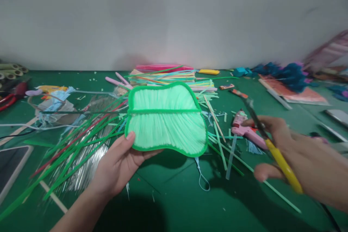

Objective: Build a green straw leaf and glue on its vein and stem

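Observation:
A pale green leaf shape (168, 130) made of fuzzy pipe cleaners, with a darker green rim and midrib, is held up near the middle of the view. My left hand (119, 163) grips its lower left edge, thumb on the front and fingers behind. A long thin dark stem (81, 112) runs left from the midrib. At the right, my right hand (296, 152) holds a yellow-handled tool (282, 165) with a narrow dark metal end pointing up and left. Motion blurs this tool, and its exact kind cannot be made out. It is apart from the leaf.
Behind the leaf lie coloured pipe cleaners (163, 76). Silvery wires (92, 156) and green pipe cleaners spread at left. A pink glue gun (252, 136) with a glue stick lies near my right hand. Red-handled pliers (16, 94) and a tablet-like device (12, 170) sit at far left.

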A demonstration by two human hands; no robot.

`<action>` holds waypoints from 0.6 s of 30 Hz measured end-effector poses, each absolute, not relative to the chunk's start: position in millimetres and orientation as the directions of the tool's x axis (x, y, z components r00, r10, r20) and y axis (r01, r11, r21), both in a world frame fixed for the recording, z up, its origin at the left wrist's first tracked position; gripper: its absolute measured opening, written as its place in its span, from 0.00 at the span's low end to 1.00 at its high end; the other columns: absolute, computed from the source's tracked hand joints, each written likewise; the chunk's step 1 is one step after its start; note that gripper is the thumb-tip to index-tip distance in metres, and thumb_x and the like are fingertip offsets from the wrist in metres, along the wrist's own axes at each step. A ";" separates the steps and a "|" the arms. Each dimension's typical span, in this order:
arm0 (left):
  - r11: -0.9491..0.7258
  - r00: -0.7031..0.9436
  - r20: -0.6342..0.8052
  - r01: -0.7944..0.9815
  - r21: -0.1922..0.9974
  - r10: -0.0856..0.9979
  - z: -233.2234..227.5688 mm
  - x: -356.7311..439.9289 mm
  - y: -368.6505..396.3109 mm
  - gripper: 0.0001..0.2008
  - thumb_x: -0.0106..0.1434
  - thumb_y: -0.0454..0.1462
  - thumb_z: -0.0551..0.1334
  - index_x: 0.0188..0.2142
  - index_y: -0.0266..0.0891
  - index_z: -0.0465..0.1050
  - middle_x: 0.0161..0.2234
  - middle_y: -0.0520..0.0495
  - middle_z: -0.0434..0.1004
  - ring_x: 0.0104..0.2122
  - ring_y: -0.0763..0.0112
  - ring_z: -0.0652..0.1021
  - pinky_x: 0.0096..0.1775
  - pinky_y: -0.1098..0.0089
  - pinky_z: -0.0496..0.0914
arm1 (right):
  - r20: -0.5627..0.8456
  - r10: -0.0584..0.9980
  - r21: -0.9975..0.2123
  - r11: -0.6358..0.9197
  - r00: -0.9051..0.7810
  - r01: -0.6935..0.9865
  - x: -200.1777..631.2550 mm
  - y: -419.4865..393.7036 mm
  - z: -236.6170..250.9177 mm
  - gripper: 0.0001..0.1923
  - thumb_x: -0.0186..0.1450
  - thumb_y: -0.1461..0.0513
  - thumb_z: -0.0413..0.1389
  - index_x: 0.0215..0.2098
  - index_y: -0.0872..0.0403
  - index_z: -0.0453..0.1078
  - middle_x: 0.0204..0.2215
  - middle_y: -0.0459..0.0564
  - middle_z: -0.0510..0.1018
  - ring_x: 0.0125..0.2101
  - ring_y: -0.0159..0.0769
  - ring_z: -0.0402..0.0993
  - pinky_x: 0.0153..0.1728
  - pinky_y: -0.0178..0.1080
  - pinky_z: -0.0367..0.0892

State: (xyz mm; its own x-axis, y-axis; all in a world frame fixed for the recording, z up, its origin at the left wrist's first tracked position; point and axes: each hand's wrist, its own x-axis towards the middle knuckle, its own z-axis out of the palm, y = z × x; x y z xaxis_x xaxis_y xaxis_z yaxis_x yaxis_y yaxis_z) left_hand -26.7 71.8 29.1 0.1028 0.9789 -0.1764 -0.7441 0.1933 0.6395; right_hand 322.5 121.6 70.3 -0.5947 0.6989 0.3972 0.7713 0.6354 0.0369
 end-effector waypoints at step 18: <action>0.243 0.070 -0.257 -0.626 0.741 0.964 26.2 -29.1 68.8 0.30 0.63 0.36 0.66 0.64 0.44 0.66 0.52 0.42 0.82 0.54 0.54 0.79 0.56 0.60 0.74 | 0.319 0.722 -0.080 0.666 -0.614 0.742 296.0 74.2 43.4 0.17 0.73 0.56 0.48 0.51 0.53 0.74 0.41 0.58 0.81 0.39 0.50 0.82 0.32 0.51 0.81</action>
State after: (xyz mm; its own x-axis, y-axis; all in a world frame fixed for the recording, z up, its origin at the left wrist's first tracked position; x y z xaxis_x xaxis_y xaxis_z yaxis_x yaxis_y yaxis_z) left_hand -29.1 68.8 26.2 0.0705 0.9639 -0.2568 -0.6262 0.2431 0.7408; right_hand 296.0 74.2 43.4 -0.6138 0.7223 0.3188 0.7418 0.6658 -0.0802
